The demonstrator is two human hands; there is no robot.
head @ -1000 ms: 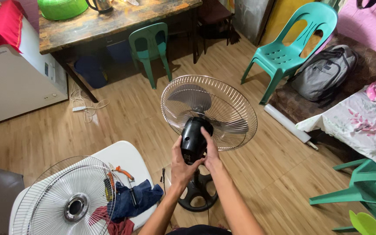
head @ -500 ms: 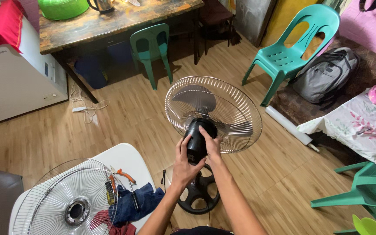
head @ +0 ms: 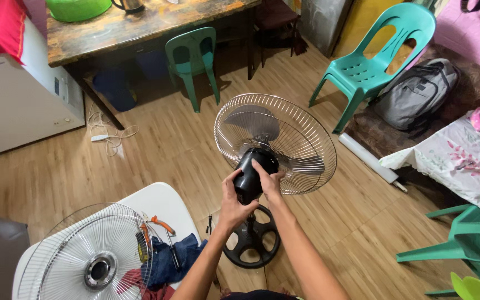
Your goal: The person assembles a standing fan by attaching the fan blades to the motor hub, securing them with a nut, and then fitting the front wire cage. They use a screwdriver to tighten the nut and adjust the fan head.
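Observation:
A standing fan is upright on the wooden floor in the head view. Its black motor housing [head: 254,169] is gripped from both sides: my left hand [head: 233,200] wraps its lower left, my right hand [head: 270,180] presses its right side. Behind the housing are the grey blades [head: 251,121] inside the rear wire guard [head: 301,139]. The fan's round black base [head: 251,241] stands below my wrists. The detached front wire guard [head: 93,261] lies on a white table [head: 162,200] at lower left.
On the white table lie orange-handled pliers [head: 162,225] and a blue cloth [head: 176,258]. Teal plastic chairs [head: 373,61] stand around, one small chair [head: 193,58] under a wooden table [head: 140,25]. A grey backpack [head: 415,97] is at right, a white cabinet [head: 23,105] at left.
The fan head has tilted and shifted slightly right and up in view; my hands stay on the motor housing, the right hand sliding higher on it.

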